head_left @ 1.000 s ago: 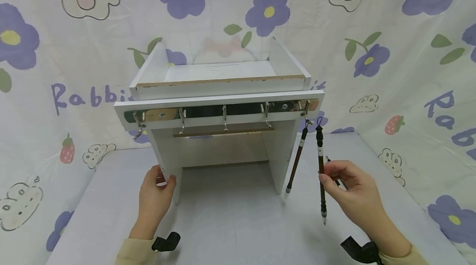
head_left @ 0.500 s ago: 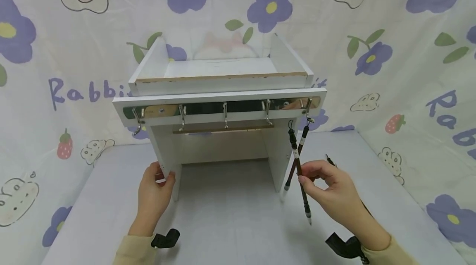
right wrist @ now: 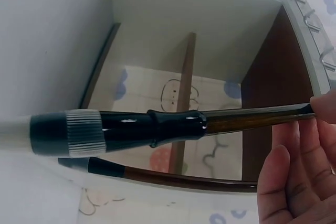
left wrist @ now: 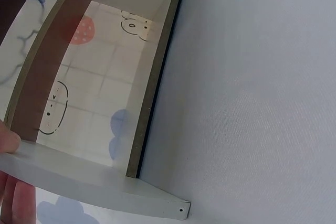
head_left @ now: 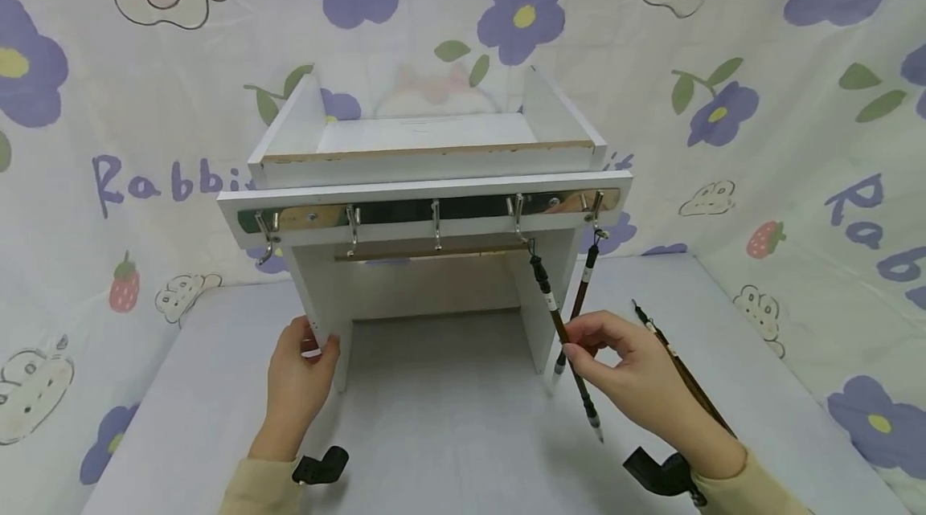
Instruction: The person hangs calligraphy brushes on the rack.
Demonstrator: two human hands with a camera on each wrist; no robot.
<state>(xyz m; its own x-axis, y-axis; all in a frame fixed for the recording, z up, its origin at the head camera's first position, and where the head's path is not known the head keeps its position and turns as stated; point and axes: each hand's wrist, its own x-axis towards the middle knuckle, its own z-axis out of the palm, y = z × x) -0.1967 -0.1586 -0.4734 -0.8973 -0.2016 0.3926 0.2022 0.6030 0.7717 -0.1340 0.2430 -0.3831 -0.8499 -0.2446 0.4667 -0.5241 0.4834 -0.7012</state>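
My right hand (head_left: 629, 378) pinches a writing brush (head_left: 558, 324) around the middle of its dark handle, between thumb and fingers. The brush tilts, its white tip down to the right, and its cord loop overlaps the lower end of the second hook from the right (head_left: 518, 218). A similar brush (head_left: 584, 284) hangs by its loop from the rightmost hook (head_left: 596, 212), tip down. With its thumb and fingers on either side, my left hand (head_left: 300, 378) grips the left side panel (left wrist: 105, 184) of a small white shelf (head_left: 427, 187).
A metal rail (head_left: 470, 210) with several hooks runs along the shelf's front edge. More brushes (head_left: 687, 378) lie on the white table (head_left: 463, 435) at the right, partly behind my right forearm. A patterned curtain (head_left: 434, 9) stands behind the shelf.
My right hand has carried its brush leftward, from right of the hanging brush to the second hook from the right. The brush leans more now. My left hand keeps its grip on the panel.
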